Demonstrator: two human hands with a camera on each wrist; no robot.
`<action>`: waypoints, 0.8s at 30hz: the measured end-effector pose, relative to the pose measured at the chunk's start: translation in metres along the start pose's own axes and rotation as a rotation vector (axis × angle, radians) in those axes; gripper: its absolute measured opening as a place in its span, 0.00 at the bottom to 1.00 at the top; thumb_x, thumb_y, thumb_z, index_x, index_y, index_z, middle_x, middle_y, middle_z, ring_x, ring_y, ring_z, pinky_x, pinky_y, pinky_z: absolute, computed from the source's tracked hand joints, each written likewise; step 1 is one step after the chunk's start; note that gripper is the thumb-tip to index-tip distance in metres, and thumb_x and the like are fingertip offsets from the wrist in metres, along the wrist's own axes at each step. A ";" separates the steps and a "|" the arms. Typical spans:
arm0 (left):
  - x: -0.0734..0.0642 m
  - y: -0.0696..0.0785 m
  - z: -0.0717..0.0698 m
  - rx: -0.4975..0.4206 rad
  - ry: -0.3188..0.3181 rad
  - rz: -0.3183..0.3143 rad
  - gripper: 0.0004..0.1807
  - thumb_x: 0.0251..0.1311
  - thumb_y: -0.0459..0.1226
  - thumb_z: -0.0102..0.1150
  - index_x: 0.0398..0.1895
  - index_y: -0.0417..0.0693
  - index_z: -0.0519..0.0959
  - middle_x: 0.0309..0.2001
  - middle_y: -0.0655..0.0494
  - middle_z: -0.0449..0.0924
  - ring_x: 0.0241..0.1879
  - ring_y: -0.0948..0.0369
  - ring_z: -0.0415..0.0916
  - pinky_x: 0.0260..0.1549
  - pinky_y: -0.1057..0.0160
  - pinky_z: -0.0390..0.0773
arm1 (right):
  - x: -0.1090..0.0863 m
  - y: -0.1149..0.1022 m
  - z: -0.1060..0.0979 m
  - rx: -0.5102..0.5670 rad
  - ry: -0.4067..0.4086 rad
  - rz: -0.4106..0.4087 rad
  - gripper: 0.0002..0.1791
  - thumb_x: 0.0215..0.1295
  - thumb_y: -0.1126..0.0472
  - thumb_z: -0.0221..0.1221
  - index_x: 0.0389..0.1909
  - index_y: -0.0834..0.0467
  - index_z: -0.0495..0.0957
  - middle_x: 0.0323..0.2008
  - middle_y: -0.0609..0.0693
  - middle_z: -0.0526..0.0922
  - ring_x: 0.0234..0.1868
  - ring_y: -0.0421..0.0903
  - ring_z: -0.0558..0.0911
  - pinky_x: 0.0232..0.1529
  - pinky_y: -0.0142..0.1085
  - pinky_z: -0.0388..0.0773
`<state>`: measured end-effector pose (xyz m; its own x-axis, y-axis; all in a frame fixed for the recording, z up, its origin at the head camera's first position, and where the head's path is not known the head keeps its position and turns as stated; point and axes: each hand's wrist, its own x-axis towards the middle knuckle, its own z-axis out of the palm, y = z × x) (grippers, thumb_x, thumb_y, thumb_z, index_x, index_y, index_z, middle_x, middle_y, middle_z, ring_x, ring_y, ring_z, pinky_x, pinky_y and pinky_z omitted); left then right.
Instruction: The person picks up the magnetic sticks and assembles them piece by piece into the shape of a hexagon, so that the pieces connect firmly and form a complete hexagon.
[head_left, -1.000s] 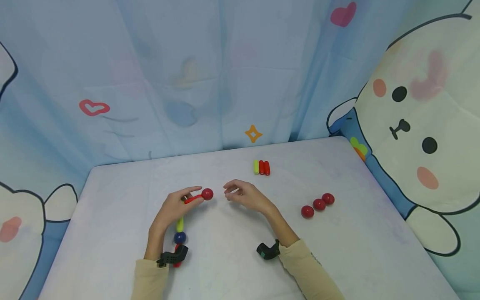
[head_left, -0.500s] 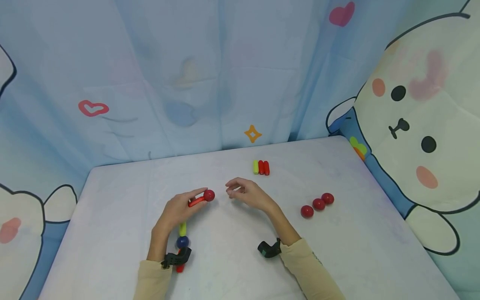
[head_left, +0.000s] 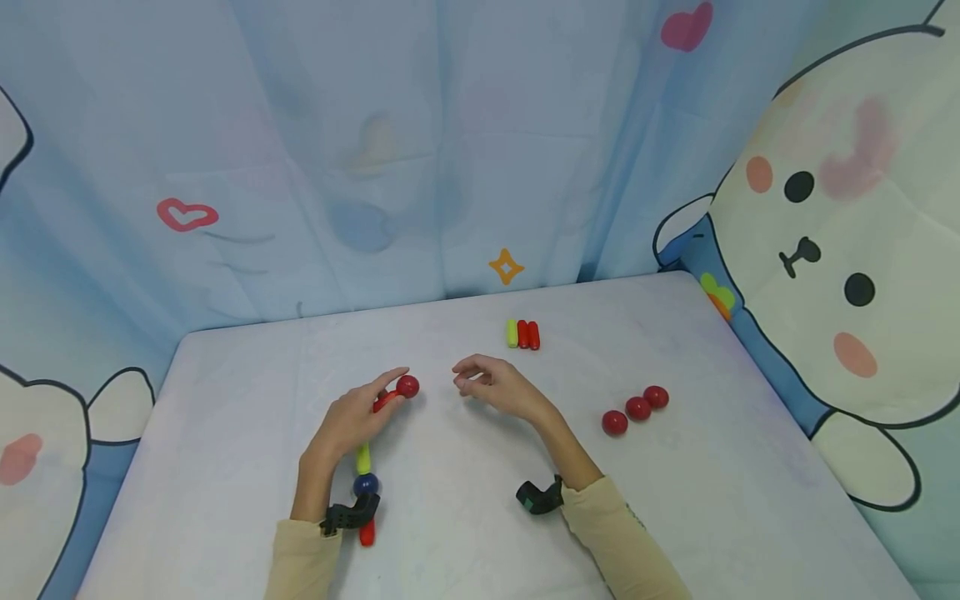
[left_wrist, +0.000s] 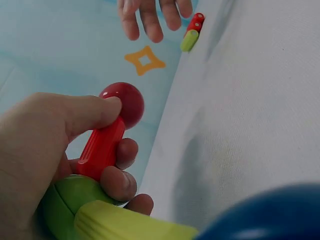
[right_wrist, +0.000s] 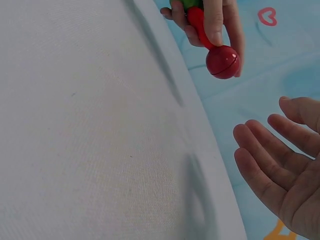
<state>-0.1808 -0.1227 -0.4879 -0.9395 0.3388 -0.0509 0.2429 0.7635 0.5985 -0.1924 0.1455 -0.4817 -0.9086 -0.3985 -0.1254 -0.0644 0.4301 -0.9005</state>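
Note:
My left hand (head_left: 354,418) grips a chain of toy rods and balls at its upper red rod (left_wrist: 102,150), the thumb lying along it up to the red ball (head_left: 408,386) at the tip. Below the fingers come a green ball (left_wrist: 67,202), a yellow-green rod (left_wrist: 130,222), a blue ball (head_left: 365,485) and another red rod (head_left: 367,533), partly hidden by the wrist camera. To the right of the red ball, my right hand (head_left: 498,388) hovers over the table with loosely bent fingers; the right wrist view shows its palm (right_wrist: 300,190) with nothing in it.
Farther back on the white table (head_left: 247,400) lie a yellow-green rod (head_left: 512,333) and two red rods (head_left: 528,335) side by side. Three red balls (head_left: 638,408) form a slanting row at the right. A blue printed curtain (head_left: 375,167) hangs behind the table's far edge.
The left hand and its chain shift slightly right, then back left, with the red ball now a little farther from the right hand. The right hand stays almost still.

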 end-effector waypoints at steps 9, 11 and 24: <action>-0.001 -0.003 0.000 -0.008 0.011 -0.016 0.30 0.63 0.54 0.58 0.68 0.69 0.66 0.57 0.48 0.80 0.52 0.49 0.78 0.49 0.44 0.77 | -0.002 -0.001 -0.006 -0.012 0.017 -0.008 0.19 0.69 0.56 0.57 0.57 0.60 0.75 0.51 0.55 0.82 0.46 0.53 0.85 0.49 0.40 0.81; -0.001 -0.003 -0.001 -0.005 0.016 0.007 0.29 0.63 0.53 0.58 0.68 0.67 0.68 0.56 0.48 0.81 0.52 0.49 0.78 0.49 0.45 0.78 | -0.003 -0.001 -0.009 -0.003 0.025 -0.005 0.20 0.69 0.55 0.57 0.57 0.60 0.75 0.51 0.55 0.82 0.47 0.54 0.84 0.49 0.41 0.80; -0.002 -0.003 -0.003 0.001 0.005 0.060 0.27 0.64 0.52 0.57 0.67 0.64 0.69 0.56 0.48 0.81 0.51 0.50 0.79 0.48 0.46 0.78 | -0.006 0.004 -0.026 0.000 0.103 0.003 0.21 0.69 0.54 0.57 0.58 0.61 0.74 0.50 0.56 0.82 0.47 0.53 0.85 0.51 0.40 0.81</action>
<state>-0.1802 -0.1277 -0.4871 -0.9244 0.3813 -0.0109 0.2990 0.7421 0.5999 -0.1974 0.1704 -0.4734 -0.9464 -0.3118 -0.0850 -0.0614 0.4315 -0.9000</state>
